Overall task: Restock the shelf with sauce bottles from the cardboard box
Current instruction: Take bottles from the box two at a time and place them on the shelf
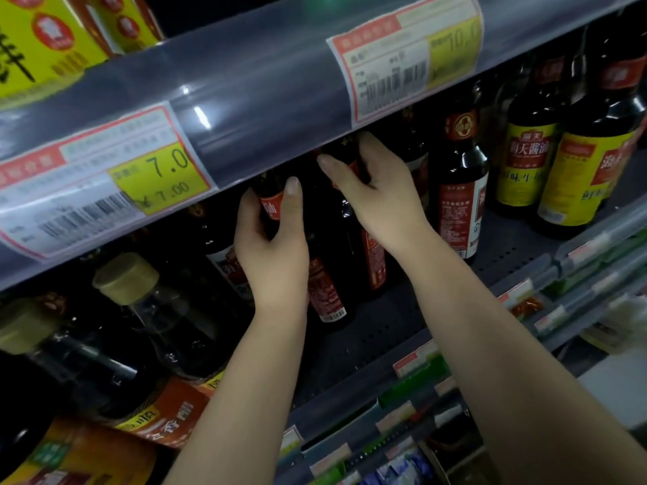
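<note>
Gripping one dark bottle point(327, 274) by the neck, left hand point(271, 236), right hand point(380, 190) clamped on another bottle point(373, 264), both on the shelf point(385, 330).

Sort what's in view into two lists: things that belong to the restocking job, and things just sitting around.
Part of the job:
- left hand, gripping the neck of a dark red-label bottle
- right hand, on the neck of the next red-label bottle
- shelf being filled

Just there:
- yellow-label bottles
- beige-capped jugs
- price tags

No cardboard box is in view.
</note>
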`<state>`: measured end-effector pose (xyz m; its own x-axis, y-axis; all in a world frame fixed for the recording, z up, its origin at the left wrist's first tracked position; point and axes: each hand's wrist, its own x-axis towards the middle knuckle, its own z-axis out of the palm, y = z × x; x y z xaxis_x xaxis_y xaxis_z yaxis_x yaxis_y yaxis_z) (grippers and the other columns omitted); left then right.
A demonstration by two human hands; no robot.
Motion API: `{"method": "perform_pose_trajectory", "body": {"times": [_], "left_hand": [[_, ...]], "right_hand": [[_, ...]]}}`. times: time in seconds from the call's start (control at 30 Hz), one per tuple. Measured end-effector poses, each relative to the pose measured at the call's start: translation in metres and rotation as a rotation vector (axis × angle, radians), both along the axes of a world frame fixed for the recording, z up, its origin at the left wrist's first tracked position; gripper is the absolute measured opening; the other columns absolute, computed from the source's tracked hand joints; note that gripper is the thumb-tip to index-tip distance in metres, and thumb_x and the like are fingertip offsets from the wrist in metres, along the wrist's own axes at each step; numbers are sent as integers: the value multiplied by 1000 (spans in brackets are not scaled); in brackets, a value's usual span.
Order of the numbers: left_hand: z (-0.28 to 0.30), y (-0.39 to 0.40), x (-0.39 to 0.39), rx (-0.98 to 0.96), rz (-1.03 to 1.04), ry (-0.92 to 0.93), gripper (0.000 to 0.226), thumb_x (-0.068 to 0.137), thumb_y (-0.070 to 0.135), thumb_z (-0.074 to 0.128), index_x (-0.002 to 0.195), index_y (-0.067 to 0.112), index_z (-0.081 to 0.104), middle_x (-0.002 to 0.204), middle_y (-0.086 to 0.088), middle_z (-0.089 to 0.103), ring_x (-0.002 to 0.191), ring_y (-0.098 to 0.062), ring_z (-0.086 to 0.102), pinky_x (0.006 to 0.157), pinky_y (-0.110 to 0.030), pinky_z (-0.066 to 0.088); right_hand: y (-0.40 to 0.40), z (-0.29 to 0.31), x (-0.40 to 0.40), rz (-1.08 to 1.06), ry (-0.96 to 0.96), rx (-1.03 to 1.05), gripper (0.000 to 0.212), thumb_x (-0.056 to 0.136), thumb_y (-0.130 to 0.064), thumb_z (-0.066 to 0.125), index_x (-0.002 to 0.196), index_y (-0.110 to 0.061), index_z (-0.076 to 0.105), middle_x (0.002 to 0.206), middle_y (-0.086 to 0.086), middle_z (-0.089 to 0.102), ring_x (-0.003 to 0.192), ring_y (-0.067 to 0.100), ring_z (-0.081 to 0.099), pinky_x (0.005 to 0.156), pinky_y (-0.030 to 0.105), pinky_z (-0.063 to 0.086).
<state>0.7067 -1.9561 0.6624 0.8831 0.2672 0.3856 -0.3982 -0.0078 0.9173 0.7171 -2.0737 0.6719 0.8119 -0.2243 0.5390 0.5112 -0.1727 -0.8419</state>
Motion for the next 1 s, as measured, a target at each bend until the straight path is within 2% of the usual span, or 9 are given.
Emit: {"method": "perform_pose_trajectory", "body": {"times": [0.07,0.17,0.27,0.47,0.57,0.67,0.77,0.9,1.0], "left_hand": [[-1,-1,9,29,26,-9,36,80,45,65,107,21,67,110,-2,73,110,-18,67,103,-48,48],[-4,-2,18,61,21,-2,30,78,50,65,103,32,67,111,4,73,113,-16,65,104,-46,47],[-7,0,24,76,22,18,36,75,57,64,107,40,64,115,8,70,119,-19,59,106,-45,45],[-10,0,25,101,37,-23,45,76,55,64,114,30,64,115,7,71,116,-15,63,105,-43,47],[-11,3,28,147,74,-47,48,76,56,65,115,28,64,116,6,70,114,-13,63,104,-43,47],[-6,3,16,231,201,-140,55,77,54,65,124,27,55,125,11,59,122,-8,55,109,-39,43],[-7,2,-15,328,291,-326,53,86,39,65,132,23,43,128,11,48,127,-8,47,112,-39,37],[-27,-14,-51,367,106,-443,38,93,27,59,127,15,48,127,-3,51,123,-22,52,105,-39,42],[-47,-43,-68,260,-160,-404,25,93,25,59,118,25,56,120,-12,56,113,-33,58,95,-37,46]], "right_hand": [[1,0,8,11,7,-16,31,93,-23,58,122,-14,57,110,-10,62,95,-18,54,84,0,38],[3,0,19,1,27,-45,30,93,-24,57,121,-15,58,106,-13,60,89,-25,51,81,-2,37],[2,-1,25,5,45,-61,31,93,-26,57,122,-16,57,107,-12,60,88,-23,50,80,-3,37],[2,-2,25,-3,33,-45,30,91,-26,60,118,-13,60,107,-9,62,87,-20,52,78,-3,37],[1,-1,22,-58,25,-62,37,88,-28,64,120,-9,59,110,-5,63,92,-8,55,80,-3,38],[-4,-8,10,-151,-25,-84,52,83,-34,69,126,-8,55,121,3,62,110,7,57,93,11,44],[-16,-25,-21,-216,-31,-26,52,83,-32,69,127,-10,53,117,1,62,111,6,57,97,19,45],[-34,-55,-72,-247,31,59,36,89,-28,62,122,-16,56,109,-7,63,110,6,59,97,29,49],[-51,-73,-104,-345,39,68,35,90,-31,57,118,-11,57,107,-7,63,106,10,62,93,34,52]]}}
